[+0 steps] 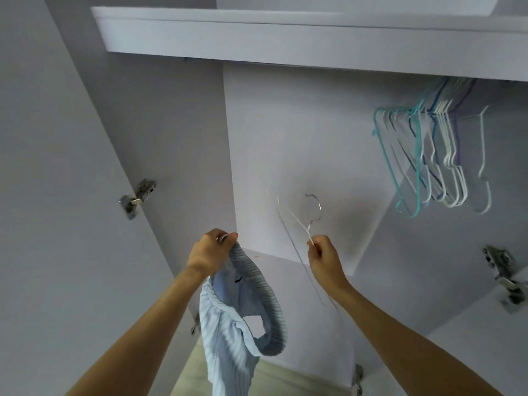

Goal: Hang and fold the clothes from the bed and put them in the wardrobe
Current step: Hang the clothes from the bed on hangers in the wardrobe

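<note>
Overhead, white wardrobe shelf (285,32)

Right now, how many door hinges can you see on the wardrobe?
4: one hinge on the left door, one lower behind the garment, one on the right, one at bottom edge. Others may be hidden.

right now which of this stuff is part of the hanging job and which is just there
In the job:
left hand gripping the blue ribbed garment
right hand pinching the white hanger
wardrobe

Just there:
bunch of empty hangers on the right
door hinges
top shelf
</note>
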